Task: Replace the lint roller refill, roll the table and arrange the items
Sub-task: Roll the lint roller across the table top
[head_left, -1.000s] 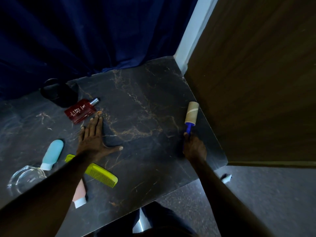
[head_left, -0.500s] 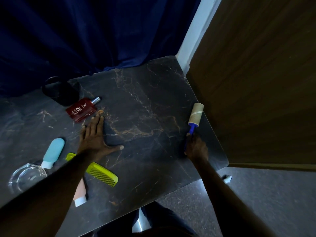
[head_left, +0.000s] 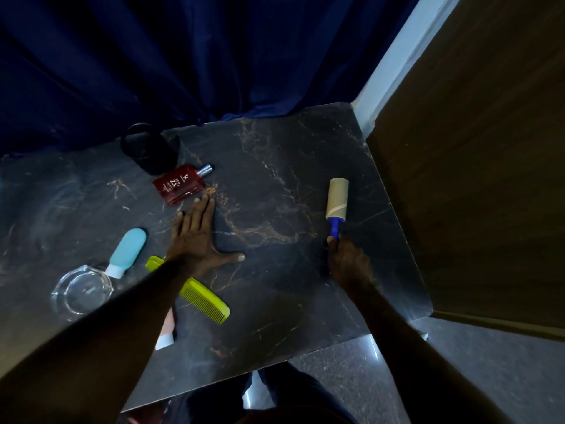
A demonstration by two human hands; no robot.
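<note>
Right hand (head_left: 348,261) grips lint roller (head_left: 336,203) — left hand (head_left: 195,240) flat on table (head_left: 290,148).

The counter (head_left: 275,148) looks like polished dark stone, marbled with thin orange-brown veins, smooth and faintly glossy. Behind it hangs a curtain (head_left: 183,56) of deep blue cloth with a slight sheen. The lint roller (head_left: 336,200) has a matt tan roll like bare cardboard and a smooth blue plastic handle (head_left: 334,228). The comb (head_left: 204,298) is smooth yellow-green plastic. The bottle (head_left: 179,185) is glossy clear red, glass or hard plastic, with a shiny silvery cap (head_left: 205,169). The tube (head_left: 128,247) is matt pale blue plastic. The dish (head_left: 81,290) is clear faceted glass. The cup (head_left: 149,151) is dull black. The panel (head_left: 474,179) shows matt brown wood grain; the floor (head_left: 489,377) is speckled and glossy.
</note>
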